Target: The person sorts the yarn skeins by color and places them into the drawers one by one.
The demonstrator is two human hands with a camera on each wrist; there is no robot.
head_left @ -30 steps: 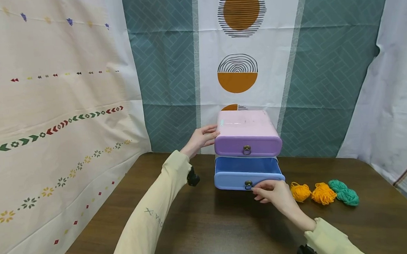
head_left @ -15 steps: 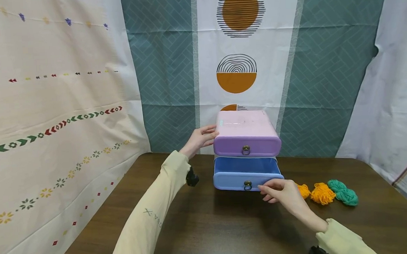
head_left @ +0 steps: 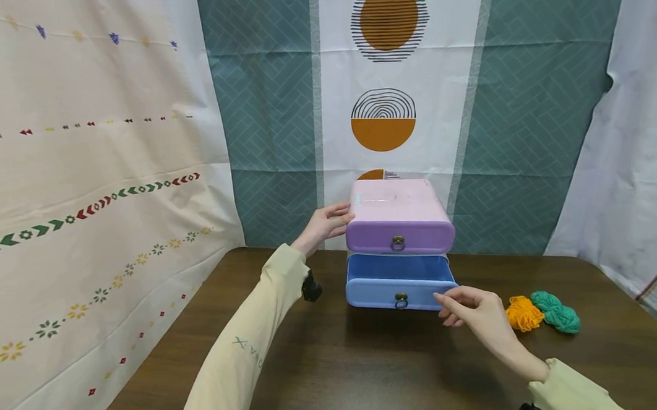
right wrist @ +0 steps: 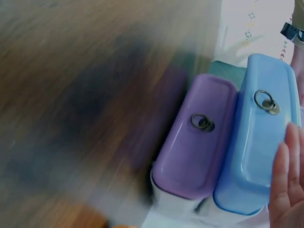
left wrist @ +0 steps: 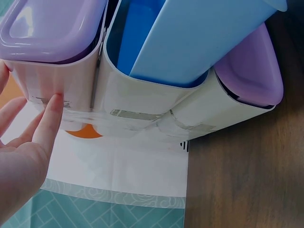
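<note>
A small drawer unit stands at the back of the table, its pink top tier (head_left: 397,200) closed by a purple drawer (head_left: 364,239). Below, the blue drawer (head_left: 372,294) is pulled out and looks bare inside; a ring pull (head_left: 401,300) hangs on its front. Another purple drawer (right wrist: 190,156), the lowest, sits pushed in. My left hand (head_left: 323,226) rests its fingertips against the unit's upper left side. Close by the blue drawer's right front corner is my right hand (head_left: 479,315), away from the ring, fingers loosely bent and holding nothing.
On the right lie an orange yarn bundle (head_left: 524,313) and a twisted green yarn skein (head_left: 557,312). The brown wooden table (head_left: 337,365) stretches toward me. Patterned cloths (head_left: 271,121) hang behind and at both sides.
My right hand has let go of the blue drawer's ring and moved right, now covering one orange yarn bundle. The drawer and my left hand have stayed put.
</note>
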